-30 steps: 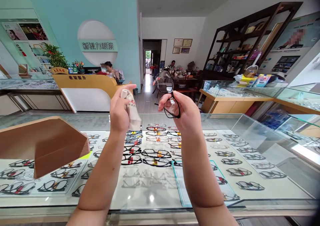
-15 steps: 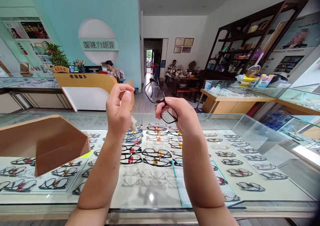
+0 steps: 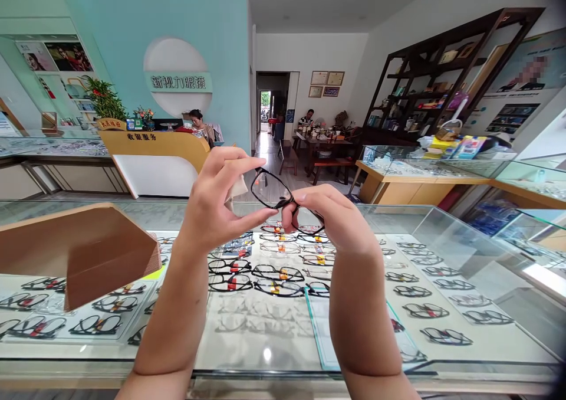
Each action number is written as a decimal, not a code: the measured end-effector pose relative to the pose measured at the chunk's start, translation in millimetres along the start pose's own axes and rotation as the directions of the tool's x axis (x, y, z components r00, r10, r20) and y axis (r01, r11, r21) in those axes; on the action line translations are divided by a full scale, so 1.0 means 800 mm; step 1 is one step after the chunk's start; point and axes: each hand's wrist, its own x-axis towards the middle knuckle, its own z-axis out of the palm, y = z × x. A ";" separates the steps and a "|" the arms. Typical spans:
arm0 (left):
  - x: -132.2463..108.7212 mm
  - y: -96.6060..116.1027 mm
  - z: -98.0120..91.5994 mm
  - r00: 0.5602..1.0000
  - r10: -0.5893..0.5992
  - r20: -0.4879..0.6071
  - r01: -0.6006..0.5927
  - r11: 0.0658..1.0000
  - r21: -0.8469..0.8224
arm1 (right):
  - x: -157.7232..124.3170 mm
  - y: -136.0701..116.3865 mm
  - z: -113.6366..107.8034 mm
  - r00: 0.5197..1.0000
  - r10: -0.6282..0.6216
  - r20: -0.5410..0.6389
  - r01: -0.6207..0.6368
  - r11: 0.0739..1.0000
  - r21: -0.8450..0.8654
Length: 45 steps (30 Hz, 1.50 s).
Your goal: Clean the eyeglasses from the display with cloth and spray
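Note:
A pair of black-framed eyeglasses (image 3: 271, 189) is held up above the glass counter, tilted down to the right. My right hand (image 3: 338, 217) pinches it near the bridge, its fingers curled behind the right lens. My left hand (image 3: 216, 199) is at the other lens, index fingertip by the upper outer corner and thumb by the lower rim. A pale cloth (image 3: 237, 191) is tucked in the curled fingers of that same hand, partly hidden. Below, rows of eyeglasses (image 3: 277, 272) lie in the glass display case (image 3: 247, 361).
A brown cardboard-like box (image 3: 110, 252) sits on the counter at left. A teal-edged panel (image 3: 315, 335) is under my right forearm. Beyond are a cashier desk (image 3: 154, 173) with a seated person (image 3: 201, 127), another person (image 3: 306, 120) at a table, and another display counter (image 3: 398, 173).
My left hand has moved right to the eyeglasses, its index finger and thumb spreading around one lens. The eyeglasses have turned flatter and dropped slightly with my right hand.

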 end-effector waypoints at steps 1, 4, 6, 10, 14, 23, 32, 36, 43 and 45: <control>0.000 0.001 0.001 1.000 0.020 -0.002 -0.020 1.000 -0.009 | 0.000 0.000 0.000 1.000 -0.004 -0.004 0.004 1.000 -0.009; 0.000 0.004 0.002 1.000 0.010 0.007 -0.010 0.999 -0.031 | -0.002 -0.002 0.004 0.998 -0.015 -0.064 0.012 0.999 -0.046; -0.001 0.005 0.002 0.999 -0.036 -0.010 0.036 0.999 -0.029 | -0.003 -0.004 0.008 0.983 -0.046 -0.176 0.032 0.996 -0.085; -0.005 0.003 0.005 0.987 -0.025 -0.159 0.020 0.999 -0.034 | -0.005 -0.001 0.016 0.850 -0.271 -0.452 0.180 0.955 -0.234; -0.009 -0.001 0.011 0.933 -0.073 -0.351 0.073 0.997 -0.011 | -0.004 0.010 0.017 0.689 -0.524 -0.501 0.331 0.842 -0.425; -0.011 0.005 0.014 0.840 -0.275 -0.468 0.253 0.961 -0.110 | 0.004 0.020 0.028 0.604 -0.640 -0.476 0.239 0.715 -0.657; -0.007 0.014 0.016 0.841 -0.332 -0.427 0.258 0.940 -0.223 | 0.007 0.024 0.032 0.571 -0.615 -0.543 0.212 0.750 -0.626; -0.004 0.011 0.018 0.858 -0.329 -0.393 0.198 0.920 -0.338 | 0.007 0.025 0.029 0.624 -0.549 -0.556 0.281 0.822 -0.496; -0.003 0.009 0.017 0.866 -0.331 -0.375 0.178 0.904 -0.389 | 0.006 0.022 0.022 0.643 -0.521 -0.561 0.274 0.841 -0.466; -0.003 0.012 0.016 0.866 -0.352 -0.356 0.206 0.899 -0.387 | 0.005 0.022 0.022 0.647 -0.516 -0.561 0.274 0.845 -0.460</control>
